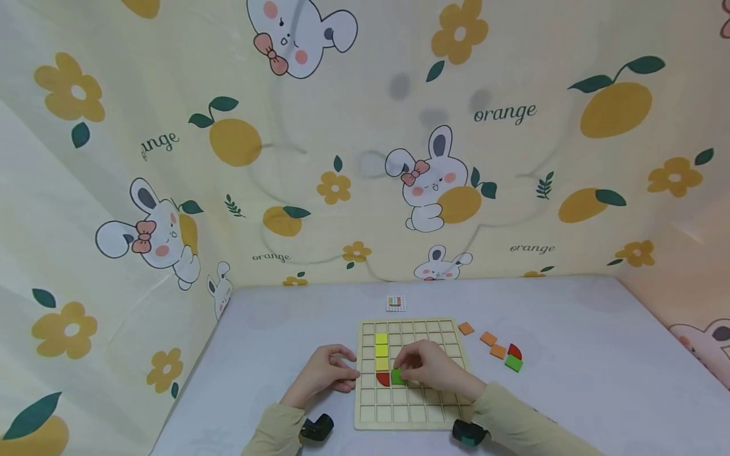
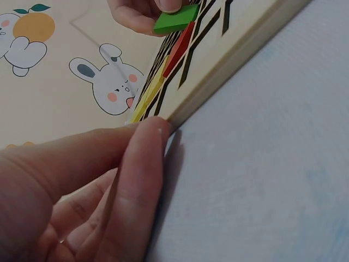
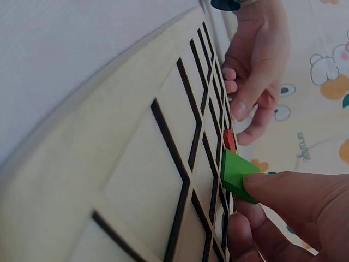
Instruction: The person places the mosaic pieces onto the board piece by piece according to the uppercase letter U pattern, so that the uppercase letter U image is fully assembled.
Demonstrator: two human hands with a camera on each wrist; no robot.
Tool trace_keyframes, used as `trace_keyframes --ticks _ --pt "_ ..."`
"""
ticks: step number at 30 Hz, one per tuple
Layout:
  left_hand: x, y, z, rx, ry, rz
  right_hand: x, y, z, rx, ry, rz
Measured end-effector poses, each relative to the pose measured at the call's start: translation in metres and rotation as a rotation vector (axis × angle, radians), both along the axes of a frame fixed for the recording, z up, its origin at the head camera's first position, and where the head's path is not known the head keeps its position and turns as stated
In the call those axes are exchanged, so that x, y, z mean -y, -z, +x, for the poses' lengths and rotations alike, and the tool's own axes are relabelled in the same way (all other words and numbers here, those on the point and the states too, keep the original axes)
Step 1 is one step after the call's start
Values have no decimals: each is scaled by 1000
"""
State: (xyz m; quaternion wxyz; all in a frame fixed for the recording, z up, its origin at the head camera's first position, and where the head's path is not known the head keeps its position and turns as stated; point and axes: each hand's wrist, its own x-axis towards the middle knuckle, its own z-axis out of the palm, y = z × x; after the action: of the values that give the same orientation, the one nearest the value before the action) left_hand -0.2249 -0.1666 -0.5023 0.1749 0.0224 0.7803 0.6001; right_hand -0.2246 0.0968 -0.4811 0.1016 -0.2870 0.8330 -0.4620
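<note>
My right hand pinches a green square tile between thumb and fingers over the wooden grid board. The tile is tilted in the right wrist view, close beside a red quarter-round tile lying in a cell. Above that red tile, a column of yellow square tiles runs up the board. My left hand is at the board's left side, thumb and index fingertips right at its edge. In the left wrist view, the left thumb is stretched along that edge.
Right of the board lie several orange tiles, another red quarter-round tile and another green tile. A small card with a coloured grid pattern lies behind the board. A patterned curtain closes off the back and sides.
</note>
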Motion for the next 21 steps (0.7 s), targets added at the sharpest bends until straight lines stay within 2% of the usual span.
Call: trace_keyframes --ticks 10,21 --pt "-1 -2 -1 6 -6 -7 1 5 -1 22 23 40" --pt "-1 -2 0 8 -2 -13 1 2 5 -9 31 46"
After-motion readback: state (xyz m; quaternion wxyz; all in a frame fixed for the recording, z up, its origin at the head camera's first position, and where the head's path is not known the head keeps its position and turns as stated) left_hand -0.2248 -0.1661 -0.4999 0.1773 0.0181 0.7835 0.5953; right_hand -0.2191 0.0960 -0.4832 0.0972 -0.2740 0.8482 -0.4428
